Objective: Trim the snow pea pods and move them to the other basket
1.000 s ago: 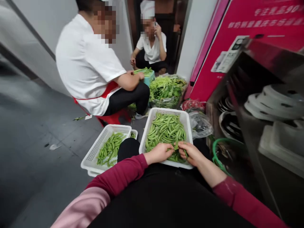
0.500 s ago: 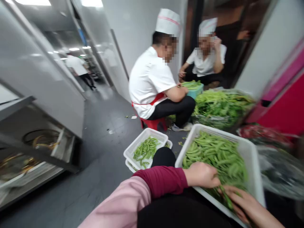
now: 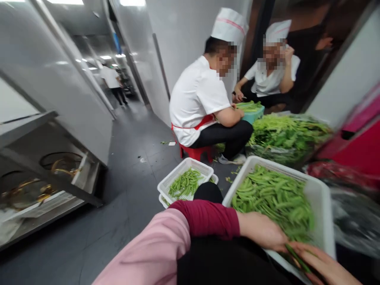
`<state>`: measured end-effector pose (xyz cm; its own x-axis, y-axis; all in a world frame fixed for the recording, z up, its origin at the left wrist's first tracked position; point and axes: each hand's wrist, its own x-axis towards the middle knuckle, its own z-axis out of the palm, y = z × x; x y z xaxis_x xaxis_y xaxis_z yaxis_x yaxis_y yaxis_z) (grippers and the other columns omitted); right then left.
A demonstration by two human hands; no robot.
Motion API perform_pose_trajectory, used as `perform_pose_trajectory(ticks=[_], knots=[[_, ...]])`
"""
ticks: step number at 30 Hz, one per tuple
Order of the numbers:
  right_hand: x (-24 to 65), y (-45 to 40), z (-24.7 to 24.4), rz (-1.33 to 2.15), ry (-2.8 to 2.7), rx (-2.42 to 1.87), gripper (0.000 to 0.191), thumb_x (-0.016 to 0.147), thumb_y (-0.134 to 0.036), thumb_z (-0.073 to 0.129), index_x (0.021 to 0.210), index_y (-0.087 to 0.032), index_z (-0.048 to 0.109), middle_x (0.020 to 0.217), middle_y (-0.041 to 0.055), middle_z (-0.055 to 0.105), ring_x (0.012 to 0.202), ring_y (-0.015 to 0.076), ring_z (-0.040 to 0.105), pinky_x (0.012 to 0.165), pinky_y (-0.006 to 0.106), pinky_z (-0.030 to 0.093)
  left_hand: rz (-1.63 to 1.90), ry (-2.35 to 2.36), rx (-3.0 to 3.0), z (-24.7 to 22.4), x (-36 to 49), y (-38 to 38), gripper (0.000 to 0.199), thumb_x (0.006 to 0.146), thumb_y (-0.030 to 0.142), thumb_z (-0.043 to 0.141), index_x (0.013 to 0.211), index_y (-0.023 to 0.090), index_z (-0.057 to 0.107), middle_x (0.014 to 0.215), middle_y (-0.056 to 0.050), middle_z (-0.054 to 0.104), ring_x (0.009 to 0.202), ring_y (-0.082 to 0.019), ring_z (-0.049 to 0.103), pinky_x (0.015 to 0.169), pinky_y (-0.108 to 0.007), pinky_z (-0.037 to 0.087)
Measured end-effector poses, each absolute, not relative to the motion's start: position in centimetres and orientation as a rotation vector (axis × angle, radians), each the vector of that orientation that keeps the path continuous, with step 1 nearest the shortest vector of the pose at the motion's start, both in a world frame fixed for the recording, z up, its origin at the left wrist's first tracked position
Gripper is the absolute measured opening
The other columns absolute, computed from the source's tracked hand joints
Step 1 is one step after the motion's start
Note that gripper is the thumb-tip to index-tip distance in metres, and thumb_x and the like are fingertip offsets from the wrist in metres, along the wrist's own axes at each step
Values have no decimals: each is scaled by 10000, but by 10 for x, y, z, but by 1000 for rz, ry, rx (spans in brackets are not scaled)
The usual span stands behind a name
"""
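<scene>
My left hand [image 3: 264, 231], in a dark red cuff and pink sleeve, reaches across to the near side of a large white plastic basket [image 3: 325, 206]. Its fingers are closed at one end of a green pea pod [image 3: 298, 259]. From the lower right comes my right hand [image 3: 323, 257], its fingers closed around the same pod, beside my left fingertips. Both hands are over the basket's near rim, with some fingertips hidden. A heap of flat green pea pods [image 3: 270, 194] fills much of the basket.
A smaller white basket [image 3: 164, 184] with pea pods rests on another at the floor's middle. A co-worker [image 3: 198, 95] sits on a red stool [image 3: 194, 152]; a second person [image 3: 271, 79] squats behind. Leafy greens [image 3: 291, 132] lie at right. A metal shelf [image 3: 68, 198] stands at left.
The view has swung slightly left, so the surroundings sit farther right. My hands have moved a little down and closer together, with the left fingers lower at the pod.
</scene>
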<state>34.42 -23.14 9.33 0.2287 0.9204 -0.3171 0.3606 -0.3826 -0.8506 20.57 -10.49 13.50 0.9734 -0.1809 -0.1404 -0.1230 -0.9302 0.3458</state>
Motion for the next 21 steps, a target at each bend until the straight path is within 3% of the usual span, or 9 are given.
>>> perform_pose_trajectory(ticks=[2, 4, 7, 10, 14, 17, 21], knots=[[336, -228, 121, 1222, -1356, -1844, 335, 621, -516, 548, 687, -209, 665, 765, 77, 665, 798, 277, 585, 725, 342, 456, -287, -206, 2771, 140, 208, -102, 146, 733, 224, 446, 662, 157, 554, 738, -79, 610, 653, -158, 557, 572, -261, 423], [333, -221, 141, 1249, -1507, -1793, 262, 654, -443, 559, 654, -194, 642, 652, 33, 637, 646, 212, 562, 615, 300, 444, -260, -168, 2693, 145, 211, -96, 155, 716, 226, 455, 625, 142, 549, 655, -64, 587, 590, -143, 527, 546, -249, 408], [339, -212, 149, 1050, -1509, -1777, 231, 708, -389, 539, 610, -188, 599, 535, -9, 555, 512, 133, 481, 525, 251, 398, -58, 81, 2296, 148, 218, -85, 148, 713, 202, 422, 671, 139, 550, 585, 1, 525, 517, -74, 455, 510, -183, 380], [353, -208, 140, 694, -1070, -1661, 241, 762, -405, 479, 775, -185, 576, 639, 3, 571, 514, 115, 491, 514, 243, 412, 42, 391, 1754, 139, 219, -81, 209, 755, 241, 330, 745, 143, 514, 554, 41, 434, 381, -33, 329, 365, -153, 290], [386, -205, 120, 257, -632, -1600, 280, 806, -415, 379, 876, -188, 527, 772, 38, 590, 588, 132, 553, 570, 282, 456, -19, 575, 1447, 115, 208, -79, 181, 740, 288, 383, 649, 153, 462, 447, 71, 282, 299, -28, 210, 287, -158, 188], [399, -204, 102, 263, -1231, -1959, 178, 770, -302, 448, 801, -196, 587, 820, 50, 605, 698, 156, 568, 636, 276, 445, -19, 702, 1387, 106, 202, -71, 264, 736, 389, 437, 610, 157, 440, 421, 78, 257, 285, -21, 172, 277, -163, 162], [377, -195, 78, 527, -2351, -2169, 165, 736, -169, 490, 770, -204, 648, 808, 60, 617, 691, 162, 580, 590, 240, 414, 5, 710, 1420, 109, 205, -66, 391, 713, 533, 437, 607, 156, 438, 428, 72, 292, 287, -18, 188, 276, -162, 164]])
